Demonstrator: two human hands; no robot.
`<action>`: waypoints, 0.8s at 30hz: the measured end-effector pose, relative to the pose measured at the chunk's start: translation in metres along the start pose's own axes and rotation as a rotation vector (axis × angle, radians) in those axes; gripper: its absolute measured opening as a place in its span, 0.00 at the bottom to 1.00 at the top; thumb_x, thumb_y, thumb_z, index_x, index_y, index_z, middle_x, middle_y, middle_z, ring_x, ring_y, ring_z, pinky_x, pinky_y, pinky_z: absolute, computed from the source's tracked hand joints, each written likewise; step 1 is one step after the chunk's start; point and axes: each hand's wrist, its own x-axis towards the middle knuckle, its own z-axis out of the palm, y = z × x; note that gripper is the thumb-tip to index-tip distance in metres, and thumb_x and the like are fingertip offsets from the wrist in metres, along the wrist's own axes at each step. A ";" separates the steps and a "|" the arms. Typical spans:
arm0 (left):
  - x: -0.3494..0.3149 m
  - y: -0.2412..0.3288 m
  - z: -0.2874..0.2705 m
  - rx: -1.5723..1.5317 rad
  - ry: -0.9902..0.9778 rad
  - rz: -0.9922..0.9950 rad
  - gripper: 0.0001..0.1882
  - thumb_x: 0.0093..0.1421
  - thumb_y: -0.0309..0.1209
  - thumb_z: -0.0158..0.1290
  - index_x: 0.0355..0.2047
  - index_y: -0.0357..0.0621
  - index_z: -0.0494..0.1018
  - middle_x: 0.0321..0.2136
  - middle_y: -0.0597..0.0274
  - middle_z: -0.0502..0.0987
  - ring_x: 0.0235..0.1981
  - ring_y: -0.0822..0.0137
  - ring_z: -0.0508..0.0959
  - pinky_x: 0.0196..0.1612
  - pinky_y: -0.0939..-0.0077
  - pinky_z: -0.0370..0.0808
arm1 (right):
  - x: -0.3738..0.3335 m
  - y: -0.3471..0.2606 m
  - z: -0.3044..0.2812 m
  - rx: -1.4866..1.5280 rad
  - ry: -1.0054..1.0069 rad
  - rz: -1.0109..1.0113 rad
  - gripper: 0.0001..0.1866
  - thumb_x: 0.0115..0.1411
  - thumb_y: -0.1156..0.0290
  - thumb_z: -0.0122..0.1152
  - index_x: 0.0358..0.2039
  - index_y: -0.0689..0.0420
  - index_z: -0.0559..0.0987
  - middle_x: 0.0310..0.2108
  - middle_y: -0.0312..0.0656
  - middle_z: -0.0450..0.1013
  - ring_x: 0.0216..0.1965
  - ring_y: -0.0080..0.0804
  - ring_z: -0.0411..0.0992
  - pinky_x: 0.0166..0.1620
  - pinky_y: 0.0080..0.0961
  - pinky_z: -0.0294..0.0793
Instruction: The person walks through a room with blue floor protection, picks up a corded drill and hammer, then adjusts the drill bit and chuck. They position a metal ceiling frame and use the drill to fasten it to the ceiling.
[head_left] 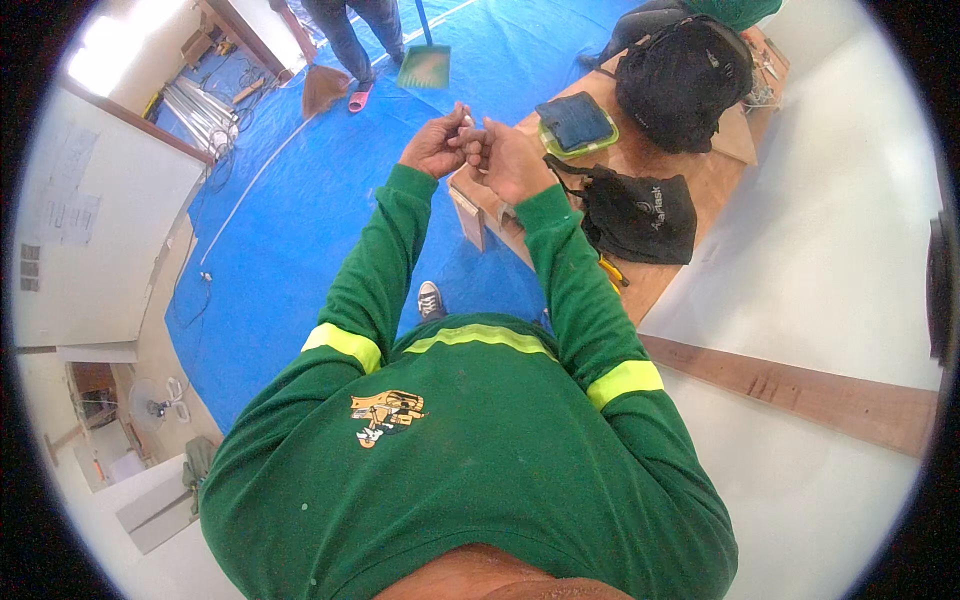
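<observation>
My left hand (434, 146) and my right hand (511, 163) meet in front of me, just off the corner of the wooden table (632, 256). The fingers of both are bent together at the tips. A tiny whitish spot shows at the left fingertips; what it is, if anything is held, is too small to make out. Closest to my right hand on the tabletop are a green-rimmed container (583, 148) with a dark flat item (575, 120) on top, and a black cloth bag (640, 215).
A black backpack (685, 80) sits farther back on the table. Yellow tool handles (612, 272) lie by its near edge. Blue sheeting (300, 230) covers the floor. Beyond, a person (350, 35) stands by a broom (324, 88) and a green dustpan (425, 66). Metal tubes (200, 115) lie far left.
</observation>
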 end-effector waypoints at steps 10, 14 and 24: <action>-0.038 -0.001 0.051 0.570 0.209 0.379 0.15 0.76 0.42 0.54 0.47 0.43 0.77 0.34 0.68 0.77 0.34 0.76 0.77 0.32 0.83 0.70 | -0.057 0.000 0.036 -0.238 0.160 -0.071 0.15 0.72 0.56 0.60 0.37 0.54 0.84 0.29 0.27 0.69 0.31 0.20 0.65 0.40 0.28 0.65; -0.054 -0.001 0.065 0.910 0.336 0.436 0.17 0.76 0.42 0.55 0.49 0.39 0.79 0.37 0.66 0.80 0.38 0.75 0.81 0.33 0.83 0.71 | -0.068 -0.002 0.034 -0.582 0.266 -0.215 0.14 0.70 0.59 0.64 0.40 0.58 0.85 0.26 0.27 0.68 0.31 0.18 0.66 0.37 0.26 0.67; -0.072 -0.007 0.079 1.200 0.380 0.430 0.17 0.74 0.42 0.57 0.46 0.38 0.81 0.36 0.64 0.83 0.35 0.76 0.81 0.33 0.81 0.72 | -0.063 0.001 0.019 -1.138 0.463 -0.583 0.15 0.69 0.65 0.65 0.43 0.66 0.85 0.30 0.41 0.79 0.32 0.29 0.76 0.38 0.30 0.74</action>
